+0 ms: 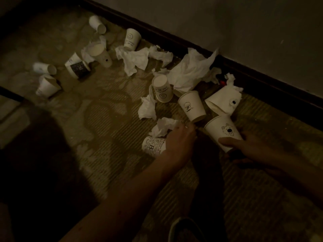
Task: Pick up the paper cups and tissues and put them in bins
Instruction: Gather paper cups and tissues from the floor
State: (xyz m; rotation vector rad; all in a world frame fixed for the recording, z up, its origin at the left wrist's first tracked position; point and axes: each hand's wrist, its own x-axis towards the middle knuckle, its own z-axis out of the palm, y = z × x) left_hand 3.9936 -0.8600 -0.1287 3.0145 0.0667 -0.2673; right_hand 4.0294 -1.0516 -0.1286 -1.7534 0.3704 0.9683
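Head view, dim light. We are gripping a white paper cup with a dog face drawing (225,131) in our right hand (251,145), thumb curled across its wall, the cup tilting low over the patterned carpet (104,119). Our left hand (180,140) is lying over a white paper cup with black doodles (152,145), fingertips just beside a crumpled white tissue (163,127); we cannot tell whether it is clasping either. Further white paper cups (192,107) and loose white tissues (188,72) are lying scattered along the dark skirting board (271,91).
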